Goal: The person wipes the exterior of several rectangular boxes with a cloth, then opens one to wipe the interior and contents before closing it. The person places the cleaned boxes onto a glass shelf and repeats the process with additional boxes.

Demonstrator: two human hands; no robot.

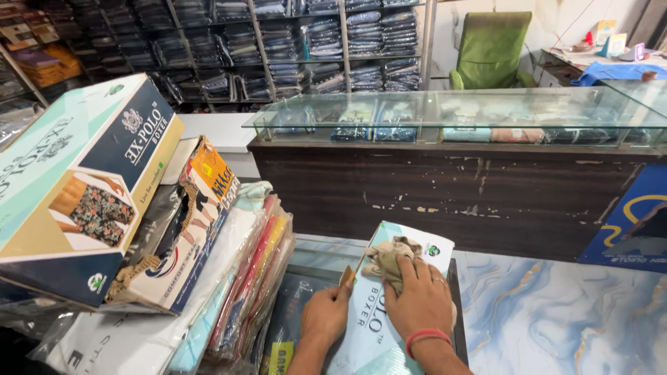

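Note:
A flat pale teal-and-white garment box (389, 305) lies on the counter in front of me. My right hand (419, 300), with a ring and a red wrist thread, presses a crumpled beige cloth (389, 255) down on the box lid. My left hand (325, 314) rests at the box's left edge and pinches a small brown strip, perhaps tape or a card (347, 275). Both hands touch the box.
A tilted stack of garment boxes and plastic-wrapped packs (139, 229) crowds the left. A marbled blue counter top (556, 312) spreads to the right. Beyond stand a glass-topped wooden counter (451, 118), shelves of folded clothes (278, 42) and a green chair (490, 48).

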